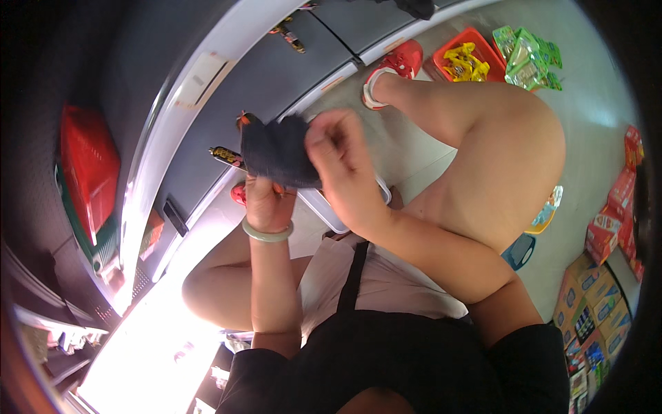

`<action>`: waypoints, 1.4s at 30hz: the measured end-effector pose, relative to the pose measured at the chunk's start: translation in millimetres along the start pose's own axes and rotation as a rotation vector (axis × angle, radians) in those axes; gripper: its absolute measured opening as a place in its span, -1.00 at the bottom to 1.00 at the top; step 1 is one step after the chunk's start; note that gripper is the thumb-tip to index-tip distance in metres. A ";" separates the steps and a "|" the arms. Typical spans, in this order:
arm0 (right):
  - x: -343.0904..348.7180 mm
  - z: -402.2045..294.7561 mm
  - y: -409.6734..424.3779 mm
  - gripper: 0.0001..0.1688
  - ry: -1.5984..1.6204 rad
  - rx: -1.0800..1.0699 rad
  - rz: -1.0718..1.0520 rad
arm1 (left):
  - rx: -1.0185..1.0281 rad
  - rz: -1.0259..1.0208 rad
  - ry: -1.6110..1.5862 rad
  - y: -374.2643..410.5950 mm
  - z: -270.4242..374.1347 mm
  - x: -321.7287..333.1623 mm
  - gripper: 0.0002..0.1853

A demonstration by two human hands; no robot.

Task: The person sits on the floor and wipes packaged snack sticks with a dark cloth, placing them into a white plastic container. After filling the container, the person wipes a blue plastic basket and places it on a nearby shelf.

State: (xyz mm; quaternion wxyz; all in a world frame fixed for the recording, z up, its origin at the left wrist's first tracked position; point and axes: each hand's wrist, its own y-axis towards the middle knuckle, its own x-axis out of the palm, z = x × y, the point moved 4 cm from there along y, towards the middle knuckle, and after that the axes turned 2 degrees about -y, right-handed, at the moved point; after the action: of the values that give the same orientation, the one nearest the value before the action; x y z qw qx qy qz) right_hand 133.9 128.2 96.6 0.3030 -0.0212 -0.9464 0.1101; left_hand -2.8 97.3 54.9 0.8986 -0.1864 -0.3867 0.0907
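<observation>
My left hand (271,202), with a pale bangle at its wrist, grips a dark cloth (276,150) from below. A slim black packet with coloured print (227,156) sticks out to the left from behind the cloth, and an orange-and-dark end (245,120) shows at the cloth's upper left corner. My right hand (341,155) is curled and slightly blurred at the cloth's right edge; whether its fingers pinch the cloth is not clear. Under my forearms a white plastic tray (326,209) is partly hidden between my legs.
Grey shelves (232,93) with white edges run along the left, bearing another packet (289,39) and a phone-like black object (176,217). A red basket (468,57) holds yellow packets, beside green packets (527,57). Red packets (610,227) and printed cartons (595,305) stand at the right.
</observation>
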 end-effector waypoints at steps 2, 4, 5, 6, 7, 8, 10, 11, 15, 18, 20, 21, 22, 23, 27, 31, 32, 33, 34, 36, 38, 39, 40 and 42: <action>3.9 13.6 -11.7 -0.77 -0.588 -0.158 -0.162 | 0.013 -0.130 -0.100 -11.9 -3.9 3.1 -0.58; 11.9 14.3 -31.2 -0.65 -0.840 -0.338 -0.070 | 0.012 -0.113 -0.180 -20.8 -7.2 13.3 -0.67; 13.9 23.0 -39.5 -0.64 -0.752 -0.241 -0.021 | 0.052 -0.067 -0.009 -19.0 -13.6 -5.4 -0.69; 16.0 38.8 -42.4 -0.62 -0.454 -0.064 -0.021 | 0.082 -0.014 0.162 -16.2 -13.8 -5.2 -0.71; 14.3 49.5 -48.1 -0.61 -0.212 0.109 -0.053 | 0.023 -0.170 -0.238 -22.2 -13.7 3.4 -0.71; 12.6 59.6 -54.6 -0.59 0.023 0.283 -0.041 | 0.111 -0.112 -0.276 -33.6 -15.8 8.7 -0.69; 9.5 64.8 -50.6 -0.57 0.191 0.345 -0.071 | 0.216 0.101 0.281 -41.0 -9.6 0.6 -0.65; 9.0 67.3 -47.6 -0.57 0.275 0.376 -0.084 | 0.265 0.132 0.405 -44.0 -8.7 3.5 -0.66; 12.3 44.4 -35.7 -0.62 0.104 0.297 -0.162 | 0.283 0.313 0.277 -55.8 -14.0 -0.6 -0.67; 11.3 53.6 -40.0 -0.67 0.136 0.362 -0.113 | 0.368 0.305 0.498 -59.9 -11.9 0.5 -0.70; 1.0 62.2 -37.1 -0.73 0.130 0.418 -0.080 | 0.366 0.290 0.645 -60.1 -17.6 -1.5 -0.71; 0.1 63.0 -35.3 -0.74 0.144 0.436 -0.054 | 0.327 0.294 0.623 -60.2 -20.2 -0.8 -0.71; -0.5 63.0 -34.1 -0.74 0.159 0.453 -0.027 | 0.312 0.383 0.760 -63.2 -18.3 1.5 -0.78; -1.0 62.9 -32.6 -0.74 0.173 0.470 -0.001 | 0.249 0.403 0.747 -64.1 -20.3 2.2 -0.82; -8.5 59.1 -12.9 -0.56 0.064 0.457 0.117 | 0.136 0.407 0.775 -69.5 -29.4 9.8 -0.94; -16.2 61.6 -13.3 -0.46 0.075 0.583 0.307 | 0.137 0.427 0.730 -71.0 -36.2 15.3 -0.87; -23.6 74.5 -9.8 -0.43 0.157 0.614 0.323 | 0.146 0.439 0.712 -71.4 -36.6 17.6 -0.86; -29.1 83.7 -6.0 -0.44 0.258 0.630 0.306 | 0.140 0.437 0.709 -72.4 -37.2 19.3 -0.85; -32.0 89.0 -1.9 -0.45 0.361 0.644 0.285 | 0.138 0.435 0.708 -73.6 -36.0 21.3 -0.84; -27.3 86.3 3.5 -0.55 0.559 0.607 0.135 | 0.200 0.383 0.681 -72.0 -34.7 19.3 -0.73; -22.6 75.3 -1.2 -0.65 0.458 0.709 0.054 | 0.026 0.390 0.230 -74.1 -33.2 3.4 -0.75; -19.5 70.2 -4.6 -0.70 0.409 0.757 0.019 | -0.065 0.386 0.006 -75.7 -33.3 -0.9 -0.75; -20.8 77.5 -3.8 -0.71 0.443 0.704 -0.074 | -0.025 0.409 0.009 -72.4 -29.6 -3.9 -0.79; -11.5 85.9 -15.0 -0.79 0.283 0.769 -0.128 | -0.005 0.458 0.062 -69.0 -23.3 -12.4 -0.81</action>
State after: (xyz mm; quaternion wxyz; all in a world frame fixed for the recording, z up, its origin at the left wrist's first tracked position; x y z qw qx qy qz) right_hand 94.0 95.6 25.3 0.4222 0.1374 -0.7846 0.4326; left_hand 7.0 24.2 59.9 0.8655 -0.2743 -0.3068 0.2855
